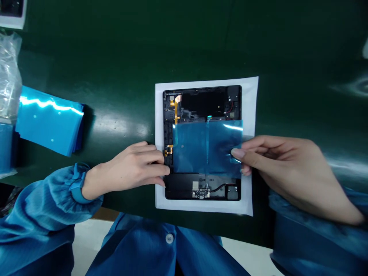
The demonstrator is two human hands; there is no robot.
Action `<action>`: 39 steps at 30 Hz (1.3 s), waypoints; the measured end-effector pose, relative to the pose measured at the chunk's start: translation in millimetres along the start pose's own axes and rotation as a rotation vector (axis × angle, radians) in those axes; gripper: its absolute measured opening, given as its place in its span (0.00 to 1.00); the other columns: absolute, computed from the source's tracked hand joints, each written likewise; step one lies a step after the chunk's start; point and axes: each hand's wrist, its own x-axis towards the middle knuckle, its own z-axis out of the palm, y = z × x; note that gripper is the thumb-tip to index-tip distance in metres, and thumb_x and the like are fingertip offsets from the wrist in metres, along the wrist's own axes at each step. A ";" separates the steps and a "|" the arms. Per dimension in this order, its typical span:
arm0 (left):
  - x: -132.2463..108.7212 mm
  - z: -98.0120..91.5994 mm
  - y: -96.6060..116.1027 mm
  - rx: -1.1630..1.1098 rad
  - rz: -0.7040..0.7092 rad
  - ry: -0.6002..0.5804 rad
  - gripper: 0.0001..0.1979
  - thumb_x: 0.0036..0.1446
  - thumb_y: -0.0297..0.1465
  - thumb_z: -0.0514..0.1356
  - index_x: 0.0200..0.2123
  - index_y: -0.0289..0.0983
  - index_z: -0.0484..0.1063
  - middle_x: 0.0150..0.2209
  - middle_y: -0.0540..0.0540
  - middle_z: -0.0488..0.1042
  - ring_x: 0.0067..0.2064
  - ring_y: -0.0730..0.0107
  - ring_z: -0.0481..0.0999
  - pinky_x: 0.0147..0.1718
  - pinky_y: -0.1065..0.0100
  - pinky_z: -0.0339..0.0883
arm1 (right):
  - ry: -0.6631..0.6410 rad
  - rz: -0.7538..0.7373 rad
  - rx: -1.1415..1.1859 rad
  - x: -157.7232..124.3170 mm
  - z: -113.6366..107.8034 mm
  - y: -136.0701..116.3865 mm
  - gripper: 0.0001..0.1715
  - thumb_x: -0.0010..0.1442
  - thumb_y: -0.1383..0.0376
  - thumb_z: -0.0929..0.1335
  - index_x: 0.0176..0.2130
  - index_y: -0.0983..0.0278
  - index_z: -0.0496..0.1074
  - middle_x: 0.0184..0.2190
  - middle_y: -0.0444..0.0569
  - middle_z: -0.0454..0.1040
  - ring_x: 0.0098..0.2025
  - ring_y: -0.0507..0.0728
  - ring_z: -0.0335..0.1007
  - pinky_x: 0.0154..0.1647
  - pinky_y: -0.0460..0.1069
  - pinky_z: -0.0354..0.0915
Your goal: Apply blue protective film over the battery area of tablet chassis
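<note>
**Blue film on an open tablet**

Blue film (207, 147) lying across the middle of the open tablet (202, 142). Pinched at its 3 o'clock edge by right hand (283, 168). Left hand (129, 166) pressing flat at 9 o'clock, gripping nothing. White sheet (204, 206) underneath. Film stack (48, 120) far off at 9 o'clock.

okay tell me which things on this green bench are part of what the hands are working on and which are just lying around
In hand:
- blue film sheet, pinched at its right edge by the right hand
- opened tablet under the film, left hand at its left edge
- white sheet beneath the tablet

Lying about:
- stack of blue films, far left
- clear plastic bag, upper left
- white-edged item, top-left corner, mostly cut off
</note>
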 end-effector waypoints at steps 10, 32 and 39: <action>-0.3 0.9 -0.8 -0.003 -0.003 0.002 0.11 0.73 0.41 0.62 0.45 0.39 0.75 0.38 0.49 0.78 0.37 0.68 0.74 0.36 0.65 0.61 | -0.012 -0.030 0.014 2.7 -1.4 6.4 0.22 0.44 0.50 0.84 0.30 0.62 0.83 0.18 0.47 0.76 0.19 0.51 0.70 0.22 0.42 0.69; -0.2 -0.3 -1.6 -0.005 0.002 0.013 0.11 0.73 0.42 0.63 0.45 0.39 0.76 0.39 0.49 0.80 0.38 0.70 0.76 0.36 0.65 0.64 | -0.022 -0.031 0.065 1.0 -1.2 1.0 0.25 0.41 0.52 0.86 0.34 0.64 0.83 0.20 0.47 0.77 0.19 0.52 0.72 0.22 0.45 0.70; 3.2 -7.1 -2.4 0.035 -0.040 0.122 0.19 0.71 0.45 0.64 0.51 0.34 0.77 0.42 0.43 0.81 0.42 0.65 0.79 0.42 0.64 0.73 | 0.046 -0.143 0.254 3.5 7.8 5.7 0.20 0.51 0.53 0.83 0.35 0.64 0.79 0.19 0.43 0.75 0.18 0.49 0.66 0.18 0.45 0.62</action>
